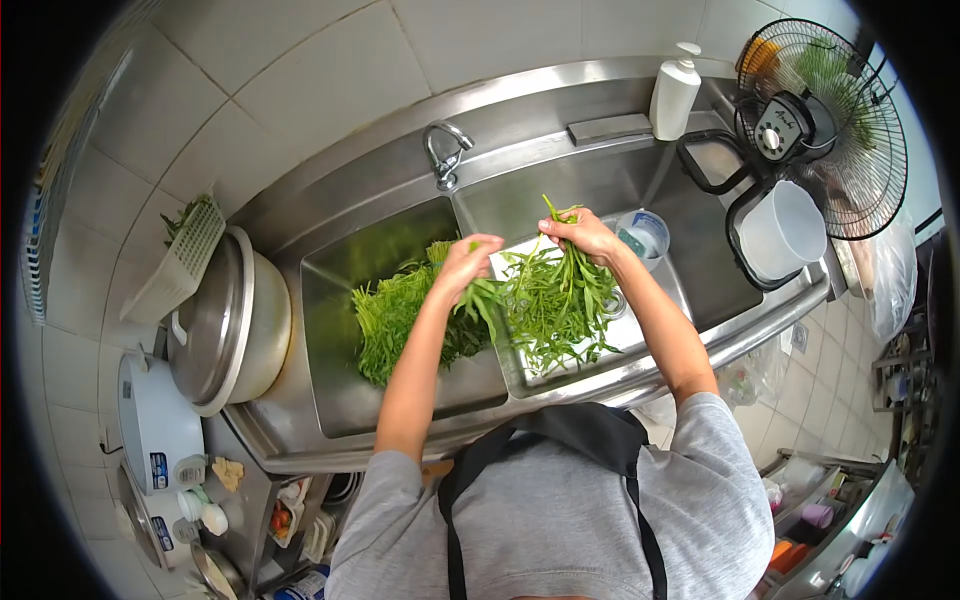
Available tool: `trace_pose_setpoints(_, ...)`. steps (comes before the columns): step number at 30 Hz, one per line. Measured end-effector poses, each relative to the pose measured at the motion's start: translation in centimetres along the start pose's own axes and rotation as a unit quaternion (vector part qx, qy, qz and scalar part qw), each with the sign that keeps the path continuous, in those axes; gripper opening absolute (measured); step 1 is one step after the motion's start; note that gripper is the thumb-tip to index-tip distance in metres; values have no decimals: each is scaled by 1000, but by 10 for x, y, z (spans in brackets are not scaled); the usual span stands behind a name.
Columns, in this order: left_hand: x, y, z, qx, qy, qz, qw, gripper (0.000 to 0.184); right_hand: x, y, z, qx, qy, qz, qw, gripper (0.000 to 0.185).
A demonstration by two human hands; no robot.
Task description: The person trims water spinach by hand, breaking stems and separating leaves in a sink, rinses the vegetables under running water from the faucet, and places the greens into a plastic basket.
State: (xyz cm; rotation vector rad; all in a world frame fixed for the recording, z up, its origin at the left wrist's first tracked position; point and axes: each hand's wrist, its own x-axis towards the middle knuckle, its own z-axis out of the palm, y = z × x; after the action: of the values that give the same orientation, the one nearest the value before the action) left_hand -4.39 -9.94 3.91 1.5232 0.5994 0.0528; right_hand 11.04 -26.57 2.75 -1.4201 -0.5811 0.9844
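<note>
My right hand (585, 236) is closed around a bunch of long-stemmed leafy greens (560, 300); the stems poke up past the thumb and the narrow leaves hang down over the right sink basin (640, 185). To its left, my left hand (468, 268) pinches a smaller sprig of leafy greens (482, 300) above the divider between the basins. Beneath and beside that hand, a large heap of the same greens (395, 320) lies in the left sink basin (330, 400), cut stem ends toward the back and left. Loose leaves are scattered below the right-hand bunch.
A chrome faucet (446, 155) stands behind the basins. A clear plastic tub (642, 238) sits in the right basin. A white pump bottle (676, 92), a black fan (800, 125) and a white container (782, 230) are at right. A large lidded pot (235, 320) stands left.
</note>
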Motion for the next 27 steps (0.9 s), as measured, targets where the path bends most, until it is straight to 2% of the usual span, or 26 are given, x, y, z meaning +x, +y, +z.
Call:
trace_pose_setpoints(3,-8,-4,-33,-57,-3,4,998,14,3,5,-10,3,42,25,999,27)
trace_pose_setpoints(6,-28,16,-36,82,-48,6,995,16,10,13,-9,-1,79,45,996,29)
trace_pose_setpoints(9,-31,21,-24,218,-53,61,972,19,12,9,2,4,98,45,994,29)
trace_pose_setpoints(16,-22,21,-11,315,-46,85,944,23,13,6,13,-15,122,43,991,31)
trace_pose_setpoints(18,-29,31,-7,311,-8,117,943,22,15,8,11,-17,127,39,991,32)
trace_pose_setpoints(21,-29,33,-8,316,28,115,941,21,11,4,4,-234,164,43,957,33)
trace_pose_setpoints(24,-20,23,-10,319,27,126,939,20,19,21,-10,-180,155,22,971,36)
trace_pose_setpoints(27,-19,22,2,324,-10,115,939,21,11,8,-7,-26,127,72,989,37)
